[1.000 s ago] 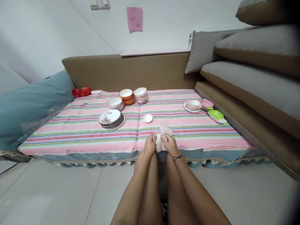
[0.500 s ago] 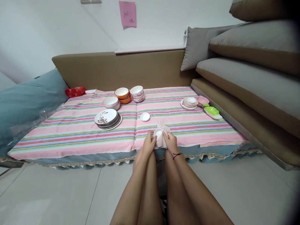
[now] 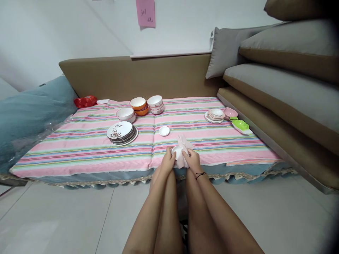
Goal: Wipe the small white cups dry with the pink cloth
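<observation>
Between my two hands, just above my knees, is a small white dish (image 3: 177,151) with a pale pink cloth (image 3: 182,160). My left hand (image 3: 168,160) is closed on the dish's left edge. My right hand (image 3: 192,159) is closed on the cloth and presses it against the dish's right side; its fingertips are partly hidden by the cloth. A little beyond my hands, a small stack of white saucers (image 3: 164,131) rests on the striped cloth (image 3: 90,151).
To the left stand stacked patterned plates (image 3: 120,131), white bowls (image 3: 125,114), orange bowls (image 3: 138,104) and more white bowls (image 3: 155,102). At right are small dishes (image 3: 215,115), a pink bowl (image 3: 230,113) and a green leaf-shaped dish (image 3: 241,126), beside piled cushions (image 3: 278,81).
The dish has shifted slightly left in my hands, and my right hand with the cloth has slid a little left across it. The camera view has tilted slightly down.
</observation>
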The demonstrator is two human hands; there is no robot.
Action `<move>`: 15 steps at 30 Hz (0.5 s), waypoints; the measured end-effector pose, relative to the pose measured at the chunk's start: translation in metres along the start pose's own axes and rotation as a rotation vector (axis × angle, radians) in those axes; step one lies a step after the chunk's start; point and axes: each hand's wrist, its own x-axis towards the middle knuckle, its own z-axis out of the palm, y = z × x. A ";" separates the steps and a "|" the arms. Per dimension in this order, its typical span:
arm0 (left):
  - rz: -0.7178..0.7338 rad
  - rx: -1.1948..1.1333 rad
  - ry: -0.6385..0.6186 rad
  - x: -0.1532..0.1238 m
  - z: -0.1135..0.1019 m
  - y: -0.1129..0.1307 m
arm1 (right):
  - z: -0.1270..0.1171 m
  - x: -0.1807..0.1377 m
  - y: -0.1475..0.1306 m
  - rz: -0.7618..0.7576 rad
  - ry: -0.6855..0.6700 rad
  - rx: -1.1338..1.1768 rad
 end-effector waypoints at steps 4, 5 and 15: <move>0.062 -0.004 -0.045 -0.001 -0.004 0.005 | 0.000 0.000 0.000 -0.017 -0.040 -0.006; 0.085 -0.006 -0.059 -0.001 -0.005 0.008 | 0.000 -0.001 0.000 -0.015 -0.040 -0.007; 0.083 -0.002 -0.153 -0.007 -0.005 0.016 | -0.001 -0.002 -0.004 -0.033 -0.022 -0.040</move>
